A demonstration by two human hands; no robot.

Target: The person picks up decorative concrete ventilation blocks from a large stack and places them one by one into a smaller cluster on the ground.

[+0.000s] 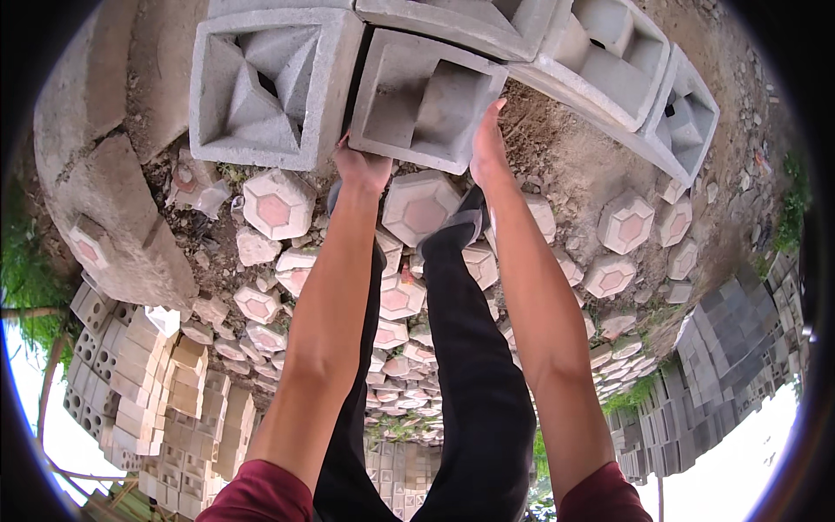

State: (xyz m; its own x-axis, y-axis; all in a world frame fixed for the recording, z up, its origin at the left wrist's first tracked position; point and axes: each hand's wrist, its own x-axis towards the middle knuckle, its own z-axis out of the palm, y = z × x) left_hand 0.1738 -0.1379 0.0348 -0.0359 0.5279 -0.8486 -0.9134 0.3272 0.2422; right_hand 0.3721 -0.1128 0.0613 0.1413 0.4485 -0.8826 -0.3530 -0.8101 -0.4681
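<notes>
While both hands are on the grey block (428, 100), it sits at the near side of the row, hollow face toward the camera, just right of the neighbour (291, 109), a narrow dark gap between them. Soil (544, 130) shows to its right

Left hand (361, 165): cupped at the lower left corner; fingers mostly out of sight, so how tightly they curl cannot be told. Right hand (490, 152): laid along the right side, fingers extended toward the upper corner, pinching nothing

Step in hand, as judged: lining up the block in the row, held between two hands. Lifting it away would look alike in a single frame. Block is slightly askew to the neighbour; whether its base bears on the ground is hidden

Next move, as judged: calls for even inward pressure from both sides, since the right hand shows little curl beneath and that side may slip. For seating, a small turn to square the faces, left fingers kept out of the gap; a trapped finger is the main risk. For lifting, a deeper hold on the right. One shoe (470, 209) is close below, among the pavers (422, 210), so a drop could reach the foot
</notes>
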